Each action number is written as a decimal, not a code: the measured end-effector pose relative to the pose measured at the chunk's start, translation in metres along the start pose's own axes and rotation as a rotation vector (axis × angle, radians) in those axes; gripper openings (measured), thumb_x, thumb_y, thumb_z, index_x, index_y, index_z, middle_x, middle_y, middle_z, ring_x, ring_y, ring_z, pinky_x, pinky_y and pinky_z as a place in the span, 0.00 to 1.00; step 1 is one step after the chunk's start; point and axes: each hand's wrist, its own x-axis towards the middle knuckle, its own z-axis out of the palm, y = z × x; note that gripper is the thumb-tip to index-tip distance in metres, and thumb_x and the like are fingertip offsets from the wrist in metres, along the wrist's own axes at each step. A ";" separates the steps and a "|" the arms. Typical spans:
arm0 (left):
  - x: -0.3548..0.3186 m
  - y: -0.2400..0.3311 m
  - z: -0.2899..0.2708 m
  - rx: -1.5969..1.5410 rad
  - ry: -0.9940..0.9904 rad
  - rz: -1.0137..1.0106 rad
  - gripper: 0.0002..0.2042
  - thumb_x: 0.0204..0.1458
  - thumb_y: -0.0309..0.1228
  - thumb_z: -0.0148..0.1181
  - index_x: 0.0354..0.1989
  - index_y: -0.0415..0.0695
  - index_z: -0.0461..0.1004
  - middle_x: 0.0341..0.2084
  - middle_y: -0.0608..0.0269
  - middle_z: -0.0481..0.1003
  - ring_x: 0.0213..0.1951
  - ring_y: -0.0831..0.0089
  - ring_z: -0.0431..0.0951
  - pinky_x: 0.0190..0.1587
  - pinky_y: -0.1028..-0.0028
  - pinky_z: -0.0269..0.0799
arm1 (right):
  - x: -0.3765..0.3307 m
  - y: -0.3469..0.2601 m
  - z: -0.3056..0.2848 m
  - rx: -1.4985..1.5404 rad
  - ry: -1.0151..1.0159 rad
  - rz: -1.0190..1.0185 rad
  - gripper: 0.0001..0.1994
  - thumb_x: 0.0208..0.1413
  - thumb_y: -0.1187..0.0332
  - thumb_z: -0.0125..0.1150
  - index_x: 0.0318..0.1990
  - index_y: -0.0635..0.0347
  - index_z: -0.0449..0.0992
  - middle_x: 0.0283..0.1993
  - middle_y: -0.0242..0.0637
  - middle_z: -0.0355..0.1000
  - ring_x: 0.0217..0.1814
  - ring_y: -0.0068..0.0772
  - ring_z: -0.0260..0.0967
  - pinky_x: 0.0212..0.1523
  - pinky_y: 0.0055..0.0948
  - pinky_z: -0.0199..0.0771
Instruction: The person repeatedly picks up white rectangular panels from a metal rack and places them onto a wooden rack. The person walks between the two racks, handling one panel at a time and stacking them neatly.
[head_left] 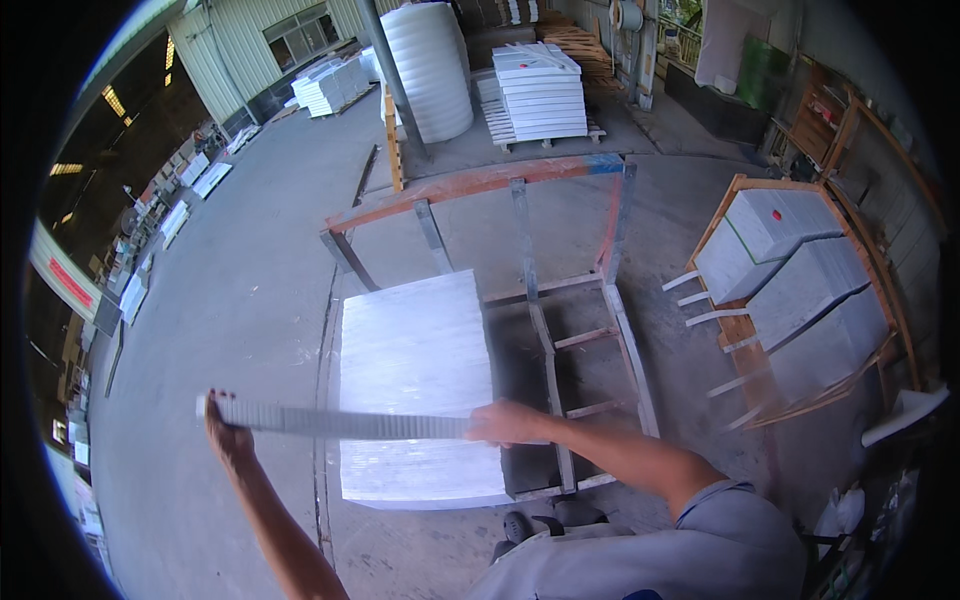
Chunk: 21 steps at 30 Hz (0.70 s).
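My left hand and my right hand grip the two ends of a long, narrow grey piece with a ribbed look, perhaps a slab seen edge-on. It is held level, across the near part of a stack of whitish slabs, and its left end reaches past the stack's left side. Fingers of both hands are closed around the ends. Slight blur hides the surface of the piece. Under the stack, a metal frame rack with a rusty top bar extends to the right and behind.
Wooden crates of grey stone blocks stand at the right, with pale strips jutting toward the rack. Farther off are a pallet of white slabs, a large wrapped roll and a grey post. Concrete floor stretches leftward.
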 end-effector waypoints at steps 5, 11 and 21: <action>0.033 -0.084 0.241 0.143 -0.749 -0.077 0.23 0.56 0.42 0.45 0.54 0.36 0.60 0.42 0.48 0.69 0.46 0.62 0.69 0.48 0.66 0.65 | 0.007 0.037 -0.018 0.293 0.445 -0.066 0.12 0.54 0.61 0.55 0.31 0.63 0.70 0.17 0.29 0.65 0.14 0.17 0.60 0.16 0.21 0.60; -0.028 -0.236 0.247 0.459 -0.599 -0.212 0.25 0.50 0.48 0.53 0.49 0.40 0.65 0.40 0.57 0.70 0.45 0.66 0.71 0.43 0.66 0.68 | 0.062 0.047 -0.101 0.438 0.701 -0.179 0.15 0.55 0.57 0.52 0.32 0.63 0.70 0.17 0.32 0.66 0.14 0.21 0.63 0.14 0.22 0.60; -0.344 -0.302 -0.213 0.753 0.074 -1.223 0.19 0.53 0.36 0.48 0.46 0.33 0.61 0.35 0.42 0.72 0.34 0.52 0.76 0.30 0.59 0.75 | 0.130 0.154 -0.240 0.553 0.980 0.256 0.17 0.49 0.58 0.56 0.36 0.67 0.71 0.21 0.37 0.69 0.18 0.26 0.67 0.17 0.24 0.70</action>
